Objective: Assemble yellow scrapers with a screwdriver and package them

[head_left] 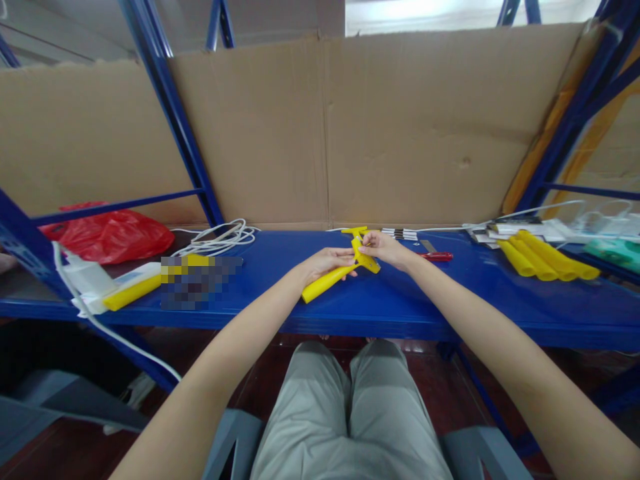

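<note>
A yellow plastic tool with a round handle (pixel 324 285) and a flat, angled head lies across my left hand (pixel 327 262). The fingers of that hand are closed around it where handle and head meet. At the head, my right hand (pixel 381 248) has thumb and fingers pinched together, touching the yellow plastic; whatever small thing is between them is too small to make out. Just behind my hands is a yellow T-shaped piece (pixel 355 231). To the right of my right hand, a red-handled screwdriver (pixel 437 256) lies on the blue table (pixel 270 280).
Several yellow tubes (pixel 547 257) lie at the right beside white boxes. Small black-and-white pieces (pixel 400 234) line the back edge. At the left are a coiled white cable (pixel 225 237), a red plastic bag (pixel 113 233) and a white power strip (pixel 137 275). Cardboard (pixel 400 133) walls the back.
</note>
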